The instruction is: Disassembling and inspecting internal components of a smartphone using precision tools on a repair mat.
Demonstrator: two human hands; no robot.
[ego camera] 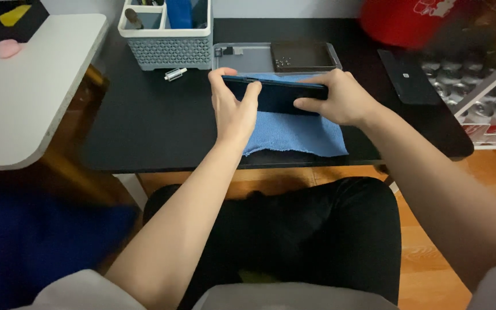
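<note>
Smartphone (276, 95) (dark blue, tilted on edge) is gripped over the blue cloth (299, 132) by the left hand (233, 112) and right hand (340, 99), fingers closed around both ends, apparently being repositioned; steady support is needed.

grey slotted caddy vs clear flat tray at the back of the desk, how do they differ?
The grey caddy is tall and opaque, with perforated walls; the clear tray is low, flat and see-through. The caddy holds upright items in compartments; the tray holds a dark flat rectangle and a few small parts lying down. The caddy sits back left of the hands; the tray lies directly behind them. Both rest on the black desk.
</note>
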